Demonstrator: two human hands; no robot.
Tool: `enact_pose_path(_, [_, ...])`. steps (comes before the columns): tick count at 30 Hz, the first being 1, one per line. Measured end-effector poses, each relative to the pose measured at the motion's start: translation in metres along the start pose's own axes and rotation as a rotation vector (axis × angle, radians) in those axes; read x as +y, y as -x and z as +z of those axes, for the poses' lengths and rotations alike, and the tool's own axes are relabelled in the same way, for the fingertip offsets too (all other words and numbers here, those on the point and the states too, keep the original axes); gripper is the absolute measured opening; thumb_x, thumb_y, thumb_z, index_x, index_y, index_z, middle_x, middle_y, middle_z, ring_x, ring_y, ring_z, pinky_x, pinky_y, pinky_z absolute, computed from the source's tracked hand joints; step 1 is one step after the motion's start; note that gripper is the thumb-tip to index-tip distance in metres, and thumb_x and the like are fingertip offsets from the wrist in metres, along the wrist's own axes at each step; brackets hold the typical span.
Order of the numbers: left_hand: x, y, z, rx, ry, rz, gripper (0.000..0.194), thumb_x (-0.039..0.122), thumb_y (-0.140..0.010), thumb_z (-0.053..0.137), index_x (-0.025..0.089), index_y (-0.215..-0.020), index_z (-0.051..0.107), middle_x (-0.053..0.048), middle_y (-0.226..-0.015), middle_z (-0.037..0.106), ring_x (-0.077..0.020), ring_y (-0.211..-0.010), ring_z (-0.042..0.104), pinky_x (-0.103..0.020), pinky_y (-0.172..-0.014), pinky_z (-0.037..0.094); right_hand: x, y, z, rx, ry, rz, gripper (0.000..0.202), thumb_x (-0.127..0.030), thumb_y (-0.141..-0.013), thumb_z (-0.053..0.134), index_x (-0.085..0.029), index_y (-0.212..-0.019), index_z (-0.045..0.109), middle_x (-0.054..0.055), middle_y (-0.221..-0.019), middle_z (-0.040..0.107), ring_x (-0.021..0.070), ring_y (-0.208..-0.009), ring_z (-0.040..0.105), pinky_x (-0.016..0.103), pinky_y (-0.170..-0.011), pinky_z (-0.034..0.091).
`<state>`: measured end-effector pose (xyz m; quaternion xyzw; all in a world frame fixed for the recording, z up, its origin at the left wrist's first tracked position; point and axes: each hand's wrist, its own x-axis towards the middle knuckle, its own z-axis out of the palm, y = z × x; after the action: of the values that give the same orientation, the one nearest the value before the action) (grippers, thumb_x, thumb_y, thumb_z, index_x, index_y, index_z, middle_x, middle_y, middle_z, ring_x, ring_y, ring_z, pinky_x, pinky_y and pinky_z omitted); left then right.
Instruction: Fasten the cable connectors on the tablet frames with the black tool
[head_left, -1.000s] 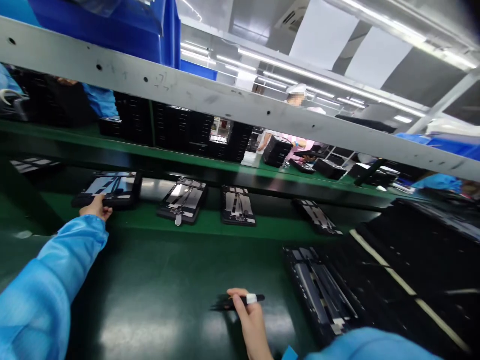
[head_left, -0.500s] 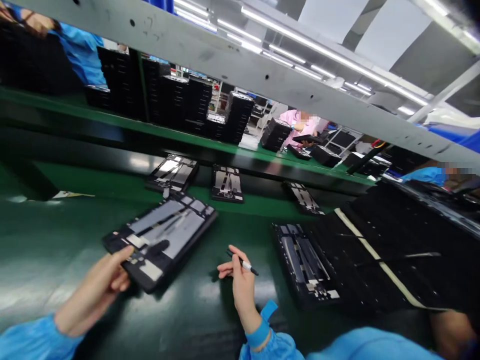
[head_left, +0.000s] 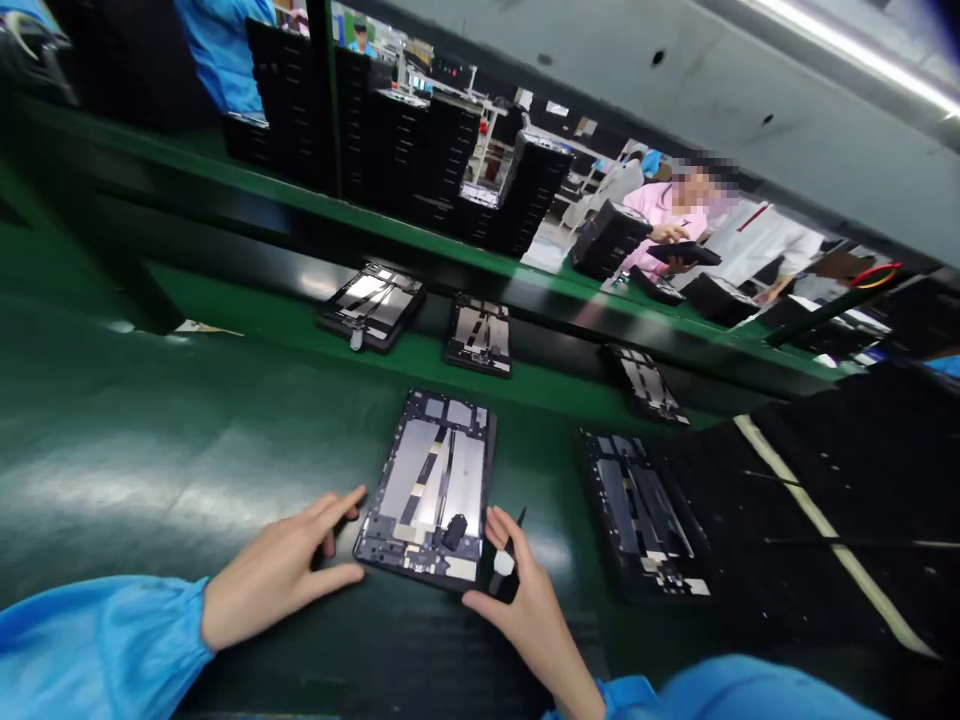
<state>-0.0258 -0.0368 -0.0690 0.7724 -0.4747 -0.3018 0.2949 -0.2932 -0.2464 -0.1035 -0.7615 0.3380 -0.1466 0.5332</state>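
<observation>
An opened tablet (head_left: 435, 480), its silver batteries and ribbon cables showing, lies on the green bench top in front of me. At its lower left edge is my left hand (head_left: 289, 560), empty, with fingers stretched and thumb apart; whether the fingertips touch the tablet I cannot tell. My right hand (head_left: 529, 600) is by the lower right edge and holds a black-and-white marker pen (head_left: 503, 566) among its fingers. A small black piece (head_left: 454, 532) sits on the tablet's lower right part.
More opened tablets (head_left: 373, 303), (head_left: 480, 335), (head_left: 646, 384) lie along the back. Another tablet (head_left: 645, 515) stands right, beside a black stack (head_left: 780, 560) with a pale strip. Dark stacks (head_left: 405, 150) fill the shelf behind. A person in pink (head_left: 660, 205) works beyond it.
The tablet that my left hand held in the air now lies on the bench, turned more upright to me. My left hand has let go. The right hand with the marker has moved beside it.
</observation>
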Motion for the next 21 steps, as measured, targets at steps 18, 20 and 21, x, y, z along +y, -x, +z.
enact_pose_path(18, [0.013, -0.014, 0.025, 0.189, -0.139, 0.364, 0.031, 0.045, -0.105, 0.052, 0.024, -0.125, 0.064, -0.002, -0.1, 0.069, -0.0147, -0.075, 0.067, -0.024, -0.069, 0.053, -0.044, 0.006, 0.017, 0.19, 0.232, -0.41, 0.029, -0.022, -0.099, 0.065, -0.026, -0.127, 0.069, 0.008, -0.12, 0.077, 0.0266, -0.109, 0.075, 0.038, -0.094, 0.063])
enact_pose_path(20, [0.018, -0.019, 0.027, 0.173, -0.12, 0.413, 0.027, 0.04, -0.108, 0.048, 0.022, -0.109, 0.069, -0.001, -0.092, 0.07, -0.0143, -0.075, 0.067, -0.023, -0.069, 0.052, -0.056, -0.004, 0.033, 0.082, 0.191, -0.431, 0.026, -0.017, -0.1, 0.061, -0.027, -0.122, 0.071, 0.007, -0.114, 0.078, 0.025, -0.104, 0.074, 0.036, -0.091, 0.061])
enact_pose_path(21, [0.019, -0.021, 0.028, 0.166, -0.109, 0.429, 0.028, 0.037, -0.108, 0.047, 0.022, -0.103, 0.069, -0.001, -0.09, 0.071, -0.0144, -0.077, 0.068, -0.023, -0.07, 0.051, -0.06, -0.009, 0.041, 0.033, 0.177, -0.442, 0.026, -0.016, -0.1, 0.06, -0.027, -0.122, 0.07, 0.007, -0.112, 0.078, 0.025, -0.103, 0.074, 0.036, -0.089, 0.061])
